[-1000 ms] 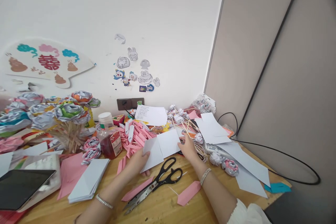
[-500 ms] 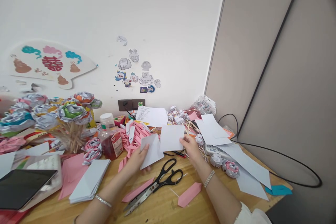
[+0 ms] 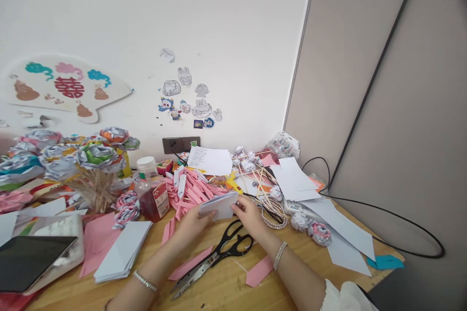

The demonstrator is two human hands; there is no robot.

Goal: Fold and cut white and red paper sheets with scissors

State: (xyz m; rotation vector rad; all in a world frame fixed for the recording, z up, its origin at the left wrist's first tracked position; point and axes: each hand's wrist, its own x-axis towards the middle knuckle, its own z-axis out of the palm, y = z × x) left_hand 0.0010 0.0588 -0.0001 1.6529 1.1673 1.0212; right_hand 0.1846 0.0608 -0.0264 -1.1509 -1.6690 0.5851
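Note:
Above the wooden table, both of my hands grip white paper sheets (image 3: 220,206), now brought together into one small stack. My left hand (image 3: 197,219) pinches the stack at its left side, thumb on the near face. At the right edge, my right hand (image 3: 249,212) has thumb and fingers closed on the same paper. Below them lies a pair of black-handled scissors (image 3: 216,255), blades pointing toward the lower left. Pink folded paper strips (image 3: 189,265) lie beside and under the scissors. Behind my left hand is a heap of pink folded strips (image 3: 191,187).
Left stand paper flowers on sticks (image 3: 97,158), a bottle of red liquid (image 3: 151,199), a stack of white paper (image 3: 122,252) and a black tablet (image 3: 34,257). Right lie pearl beads (image 3: 274,214), crumpled paper balls (image 3: 299,221) and white sheets (image 3: 337,223). A yellow glue gun (image 3: 233,183) lies behind.
The sheets, held apart in two hands before, are now joined in one stack. My right hand has moved left and down, uncovering the yellow glue gun and pearl beads.

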